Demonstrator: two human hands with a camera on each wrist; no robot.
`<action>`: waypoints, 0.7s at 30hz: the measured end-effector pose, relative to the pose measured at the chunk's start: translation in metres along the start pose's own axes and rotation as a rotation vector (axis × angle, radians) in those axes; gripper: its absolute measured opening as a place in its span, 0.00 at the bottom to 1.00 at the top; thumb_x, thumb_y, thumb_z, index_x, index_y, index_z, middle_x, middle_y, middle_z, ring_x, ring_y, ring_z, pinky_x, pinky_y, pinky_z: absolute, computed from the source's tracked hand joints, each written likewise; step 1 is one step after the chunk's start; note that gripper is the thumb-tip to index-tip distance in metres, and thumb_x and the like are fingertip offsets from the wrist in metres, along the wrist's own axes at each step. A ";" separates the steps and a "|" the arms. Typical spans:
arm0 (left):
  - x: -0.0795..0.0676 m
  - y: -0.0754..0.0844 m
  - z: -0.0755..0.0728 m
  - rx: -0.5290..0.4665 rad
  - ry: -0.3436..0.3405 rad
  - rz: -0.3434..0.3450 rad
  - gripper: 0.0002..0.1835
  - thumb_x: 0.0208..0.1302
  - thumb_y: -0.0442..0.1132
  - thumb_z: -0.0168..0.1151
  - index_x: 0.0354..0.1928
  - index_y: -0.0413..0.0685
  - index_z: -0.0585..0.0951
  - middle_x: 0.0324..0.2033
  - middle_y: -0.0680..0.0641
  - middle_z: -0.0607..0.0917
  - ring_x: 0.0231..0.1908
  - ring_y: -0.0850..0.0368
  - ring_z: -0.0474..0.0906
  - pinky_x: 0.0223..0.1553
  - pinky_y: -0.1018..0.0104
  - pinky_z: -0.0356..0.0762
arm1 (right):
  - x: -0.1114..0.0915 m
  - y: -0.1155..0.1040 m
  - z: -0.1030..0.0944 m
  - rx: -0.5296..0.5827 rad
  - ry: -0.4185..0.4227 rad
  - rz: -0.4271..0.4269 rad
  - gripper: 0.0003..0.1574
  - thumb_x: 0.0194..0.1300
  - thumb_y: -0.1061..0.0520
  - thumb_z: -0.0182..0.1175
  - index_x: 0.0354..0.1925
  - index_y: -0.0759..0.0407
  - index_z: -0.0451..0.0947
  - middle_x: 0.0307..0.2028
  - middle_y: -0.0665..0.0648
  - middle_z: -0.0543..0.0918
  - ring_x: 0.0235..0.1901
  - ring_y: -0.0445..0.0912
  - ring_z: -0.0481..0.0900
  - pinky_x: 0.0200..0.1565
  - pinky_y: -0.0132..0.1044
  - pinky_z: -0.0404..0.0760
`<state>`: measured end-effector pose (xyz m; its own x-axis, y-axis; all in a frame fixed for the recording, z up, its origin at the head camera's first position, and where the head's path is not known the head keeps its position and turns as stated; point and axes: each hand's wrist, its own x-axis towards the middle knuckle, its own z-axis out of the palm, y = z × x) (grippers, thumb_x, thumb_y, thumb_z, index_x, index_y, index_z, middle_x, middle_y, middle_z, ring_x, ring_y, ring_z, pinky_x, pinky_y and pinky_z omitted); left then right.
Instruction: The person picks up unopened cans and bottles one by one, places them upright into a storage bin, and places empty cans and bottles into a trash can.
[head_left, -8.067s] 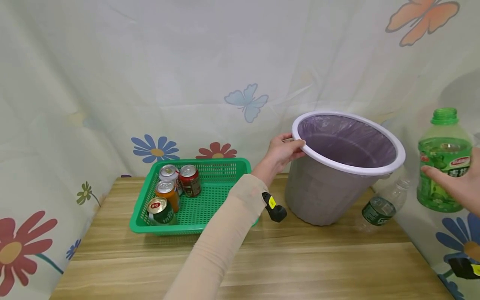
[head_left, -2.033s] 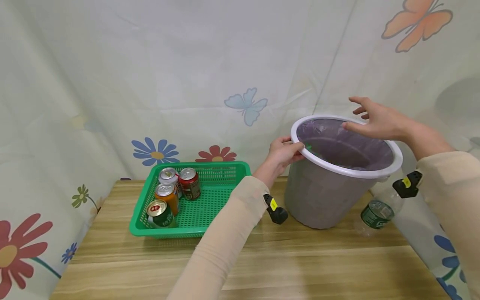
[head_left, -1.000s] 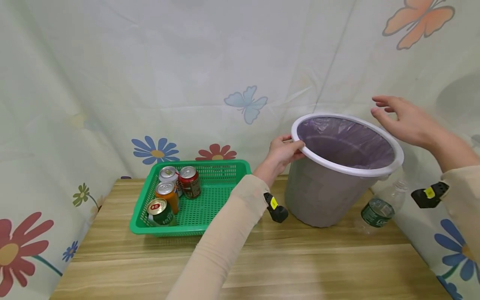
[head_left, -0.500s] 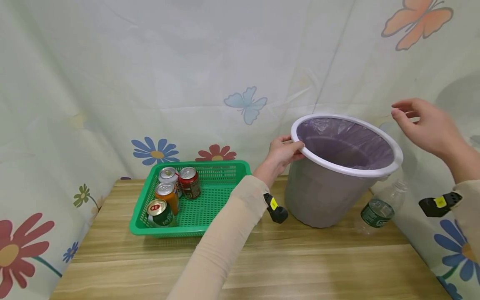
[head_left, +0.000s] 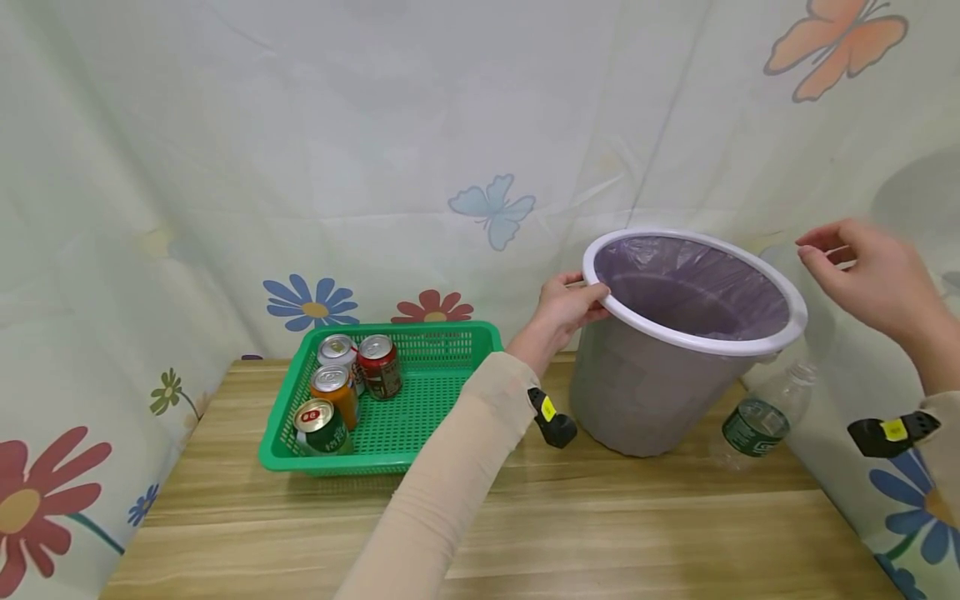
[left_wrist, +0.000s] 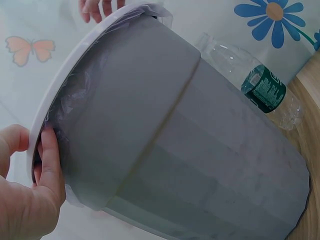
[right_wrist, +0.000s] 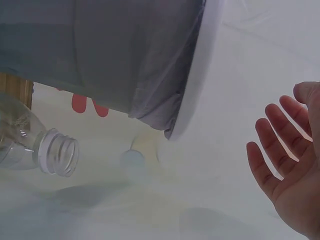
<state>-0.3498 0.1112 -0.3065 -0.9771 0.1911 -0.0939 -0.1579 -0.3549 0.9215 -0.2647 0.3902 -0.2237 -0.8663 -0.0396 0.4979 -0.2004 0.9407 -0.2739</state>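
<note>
My left hand grips the white rim of a grey trash can, thumb on top and fingers beneath. In the left wrist view, the fingers curl under the rim from outside. A purple plastic bag lines the can. My right hand hovers in the air to the right of the can with nothing in it; its fingers are loosely bent in the right wrist view. Below it, a clear plastic bottle with a green label and no cap stands beside the can.
At the left, a green plastic basket holds several drink cans, among them an orange can and a red can. All stand on a wooden table, with a flowered curtain behind and at the sides.
Earlier my right hand held a green bottle at the right; later that hand was over the can, empty, with something green inside. Since then it has moved right and down. The left hand stays.
</note>
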 end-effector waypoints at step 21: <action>0.001 -0.001 0.000 -0.010 0.004 0.004 0.23 0.52 0.25 0.61 0.53 0.37 0.70 0.33 0.45 0.82 0.26 0.55 0.79 0.35 0.62 0.82 | -0.036 0.020 0.017 0.026 0.060 0.026 0.16 0.66 0.57 0.51 0.44 0.70 0.71 0.38 0.70 0.76 0.27 0.15 0.53 0.20 0.14 0.59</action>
<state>-0.3507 0.1119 -0.3075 -0.9783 0.1862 -0.0914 -0.1553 -0.3652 0.9179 -0.2450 0.4052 -0.2613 -0.8427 0.0054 0.5384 -0.1908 0.9321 -0.3080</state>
